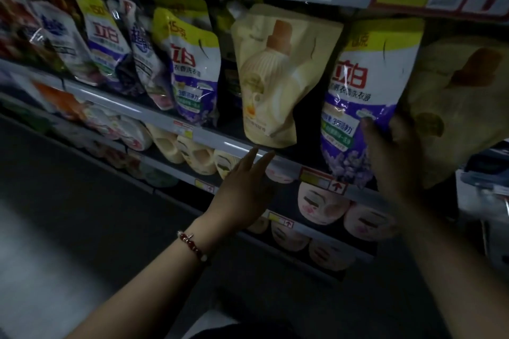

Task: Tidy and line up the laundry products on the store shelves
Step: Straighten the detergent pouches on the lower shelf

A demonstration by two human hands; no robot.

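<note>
Purple-and-yellow detergent pouch, middle shelf, long axis upright and leaning: at 11 o'clock from the right hand, which pinches its lower right edge; left hand, fingers spread and empty, farther off at 8 o'clock.

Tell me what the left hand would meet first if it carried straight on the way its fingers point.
Probably the shelf's front rail: the left hand is open, fingers aimed up and forward, tips just below that rail. Right behind stands the cream refill pouch. Depth is unclear, so the fingers may already touch the rail.
</note>
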